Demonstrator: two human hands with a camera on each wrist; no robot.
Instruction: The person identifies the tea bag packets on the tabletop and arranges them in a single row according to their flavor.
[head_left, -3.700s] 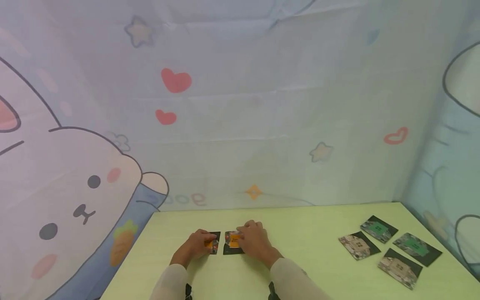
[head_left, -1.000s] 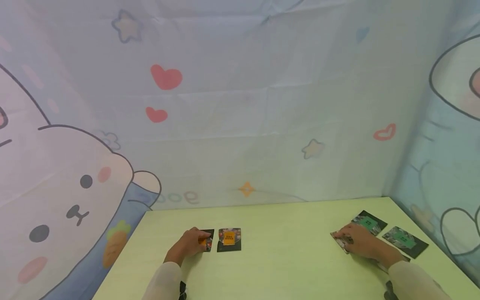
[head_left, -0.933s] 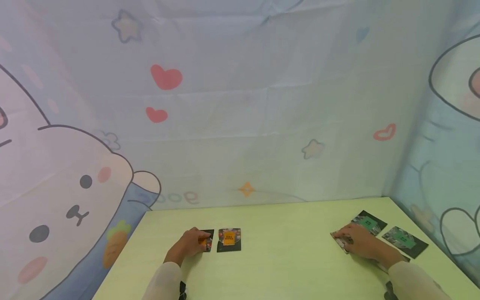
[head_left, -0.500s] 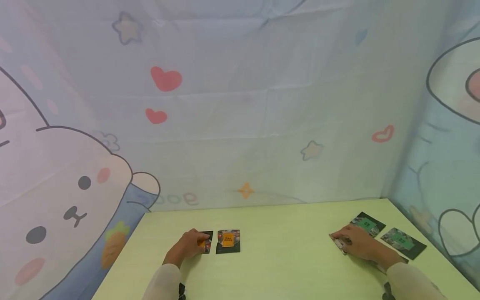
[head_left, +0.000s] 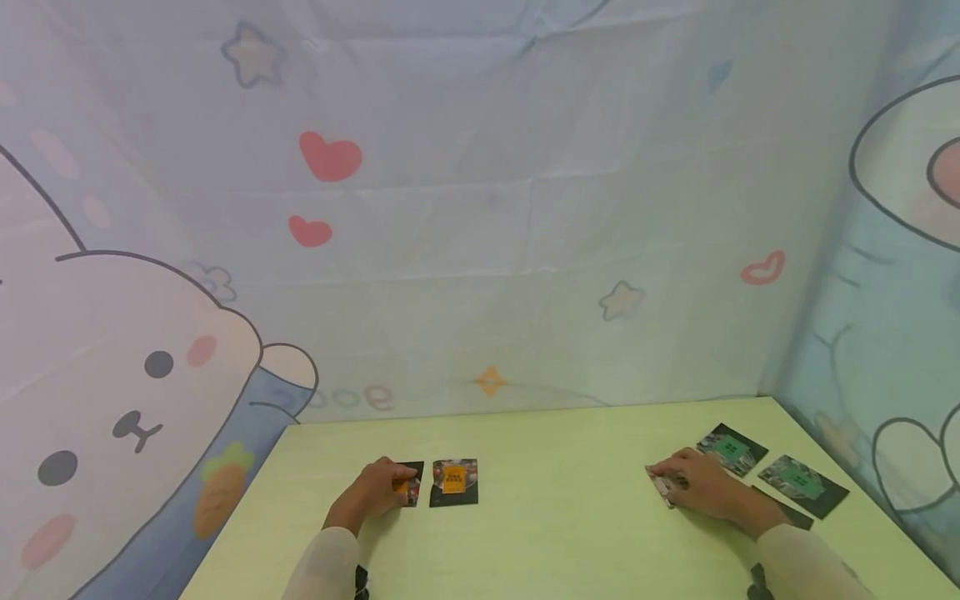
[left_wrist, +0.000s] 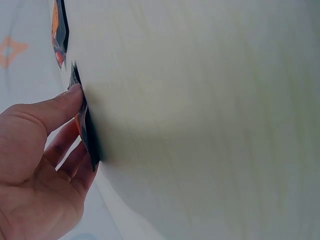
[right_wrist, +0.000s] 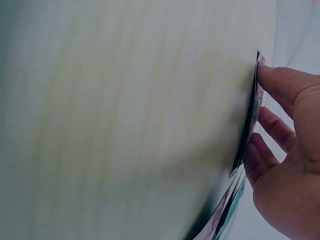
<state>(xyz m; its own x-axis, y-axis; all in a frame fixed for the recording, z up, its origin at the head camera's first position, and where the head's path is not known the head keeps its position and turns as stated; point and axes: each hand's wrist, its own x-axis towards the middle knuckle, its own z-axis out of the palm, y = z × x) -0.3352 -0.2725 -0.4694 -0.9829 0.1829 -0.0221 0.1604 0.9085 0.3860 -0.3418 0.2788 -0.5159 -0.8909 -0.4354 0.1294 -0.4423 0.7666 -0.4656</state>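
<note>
In the head view my left hand (head_left: 375, 492) rests over a dark sachet with an orange label (head_left: 408, 485) at the table's left. The left wrist view shows my thumb and fingers holding that sachet (left_wrist: 86, 125) across its edges. To its right lies a second orange-labelled sachet (head_left: 453, 482). At the right, my right hand (head_left: 701, 485) grips a sachet with a pale printed front (head_left: 660, 485), mostly hidden under the hand. In the right wrist view, thumb and fingers hold this sachet (right_wrist: 254, 107) at opposite edges, close to the tabletop.
Two green-labelled sachets (head_left: 731, 450) lie behind and right of my right hand. Another dark sachet (head_left: 787, 510) is partly covered by the right forearm. The pale green table (head_left: 562, 533) ends at a printed cloth backdrop (head_left: 465, 250).
Since the earliest frame, my right hand has left the second orange-labelled sachet and gone to the right-hand group. Just now it shifts slightly left with the pale-fronted sachet. My left hand stays put.
</note>
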